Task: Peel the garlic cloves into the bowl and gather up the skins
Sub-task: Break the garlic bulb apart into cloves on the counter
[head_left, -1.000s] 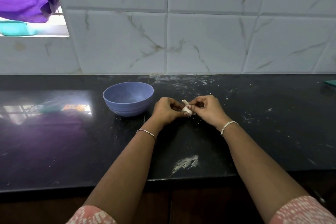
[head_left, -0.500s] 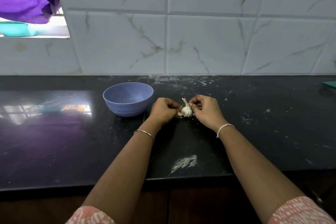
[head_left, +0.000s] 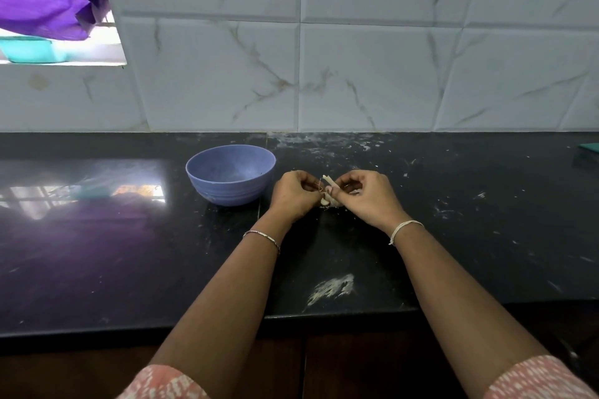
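- the left hand (head_left: 293,194) and right hand (head_left: 366,196) are meeting over the dark counter (head_left: 486,220), each curling its fingers and pinching one side of the garlic (head_left: 326,201), probably so they can pull against each other.
- the garlic is sitting between the fingertips, low over the counter, stalk pointing up; whether it is a whole bulb or a few cloves is hard to tell.
- the blue bowl (head_left: 231,173) is standing just beside the left hand, within easy reach for dropping peeled cloves; nothing is showing inside it, so the task is looking barely begun.
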